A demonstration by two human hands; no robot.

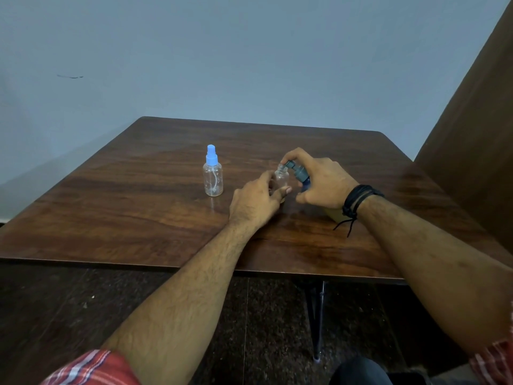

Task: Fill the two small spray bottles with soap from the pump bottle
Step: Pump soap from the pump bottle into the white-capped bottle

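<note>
On the counter (155, 218), his left hand (256, 202) grips the open spray bottle (282, 179) low; his right hand (322, 182) holds the pump bottle (298, 172). Light, tippy plastic, probably slippery.

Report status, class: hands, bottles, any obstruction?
Left hand grips uncapped spray bottle. Right hand holds pump bottle, nozzle at its mouth. Capped spray bottle stands apart, looks empty. Nothing in the way.
</note>
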